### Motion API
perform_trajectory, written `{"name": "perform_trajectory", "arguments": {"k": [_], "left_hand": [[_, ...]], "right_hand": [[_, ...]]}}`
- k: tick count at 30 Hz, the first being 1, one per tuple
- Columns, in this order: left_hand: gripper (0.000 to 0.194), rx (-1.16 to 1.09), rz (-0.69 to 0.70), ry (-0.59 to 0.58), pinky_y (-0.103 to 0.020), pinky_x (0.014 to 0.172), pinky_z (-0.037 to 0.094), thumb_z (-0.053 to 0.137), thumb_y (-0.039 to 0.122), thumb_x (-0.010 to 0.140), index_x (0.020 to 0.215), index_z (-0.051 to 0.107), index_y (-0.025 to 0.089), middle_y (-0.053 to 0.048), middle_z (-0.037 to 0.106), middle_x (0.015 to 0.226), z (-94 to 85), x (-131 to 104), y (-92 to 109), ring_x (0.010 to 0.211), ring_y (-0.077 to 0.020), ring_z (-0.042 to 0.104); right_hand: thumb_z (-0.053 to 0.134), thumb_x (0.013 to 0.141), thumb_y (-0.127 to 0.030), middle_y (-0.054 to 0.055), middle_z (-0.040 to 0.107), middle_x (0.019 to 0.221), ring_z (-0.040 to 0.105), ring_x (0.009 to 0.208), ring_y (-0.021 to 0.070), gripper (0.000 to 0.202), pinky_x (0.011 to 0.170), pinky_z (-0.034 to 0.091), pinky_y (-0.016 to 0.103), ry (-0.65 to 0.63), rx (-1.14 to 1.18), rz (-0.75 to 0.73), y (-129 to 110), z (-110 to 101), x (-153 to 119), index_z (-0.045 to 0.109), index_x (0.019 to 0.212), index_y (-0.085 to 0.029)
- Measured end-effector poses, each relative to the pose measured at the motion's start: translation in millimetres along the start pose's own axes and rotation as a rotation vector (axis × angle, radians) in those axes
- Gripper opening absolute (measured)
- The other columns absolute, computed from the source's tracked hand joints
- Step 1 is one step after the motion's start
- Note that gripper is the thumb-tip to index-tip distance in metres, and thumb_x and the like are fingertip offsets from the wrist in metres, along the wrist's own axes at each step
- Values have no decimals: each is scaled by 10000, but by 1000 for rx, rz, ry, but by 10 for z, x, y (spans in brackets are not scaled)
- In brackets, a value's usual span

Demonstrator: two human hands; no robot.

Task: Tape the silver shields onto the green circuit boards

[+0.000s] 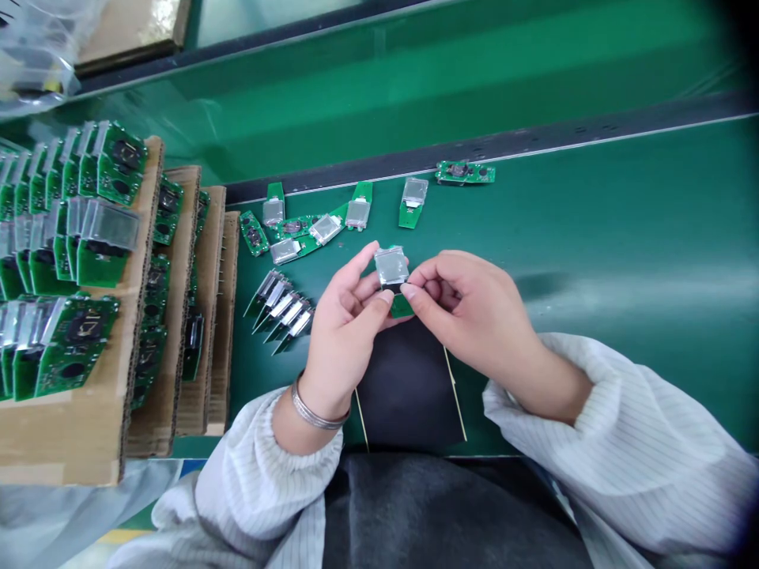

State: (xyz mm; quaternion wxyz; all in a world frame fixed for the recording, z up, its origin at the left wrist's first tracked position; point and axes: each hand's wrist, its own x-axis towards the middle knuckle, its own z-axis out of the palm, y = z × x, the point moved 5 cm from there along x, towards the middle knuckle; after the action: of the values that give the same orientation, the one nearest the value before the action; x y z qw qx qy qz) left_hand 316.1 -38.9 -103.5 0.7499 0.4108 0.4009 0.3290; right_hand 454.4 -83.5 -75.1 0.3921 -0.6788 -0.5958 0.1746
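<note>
Between my two hands is a green circuit board (402, 307) with a small grey display (391, 265) at its far end. My left hand (356, 304) grips the board from the left, thumb on its face and fingers behind it. From the right, my right hand (468, 300) pinches at a black strip (392, 288) just below the display; whether it grips the strip or the board edge is hidden by the fingertips. Beneath the hands lies a black sheet (409, 387) with yellowish edges.
Several loose circuit boards (359, 212) lie along the back of the green table (622, 237). A row of boards (281, 308) stands on edge left of my hands. Stacked cardboard trays (77, 435) full of boards rise at the left. A dark ledge (510, 146) runs behind.
</note>
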Motion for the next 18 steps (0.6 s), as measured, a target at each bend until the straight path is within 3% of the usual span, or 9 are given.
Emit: {"name": "perform_trajectory", "arguments": {"k": [18], "left_hand": [[623,21,21,1,-388,923,651,697,190,880,1473,510,226,-107,734,1311,6,6,-1,1248,-294,685]], "right_hand": [[641,837,-152,-29,538,629,463,567,128,103,537,355,273,-24,41,37,-11,11,10,627,752,-208]]}}
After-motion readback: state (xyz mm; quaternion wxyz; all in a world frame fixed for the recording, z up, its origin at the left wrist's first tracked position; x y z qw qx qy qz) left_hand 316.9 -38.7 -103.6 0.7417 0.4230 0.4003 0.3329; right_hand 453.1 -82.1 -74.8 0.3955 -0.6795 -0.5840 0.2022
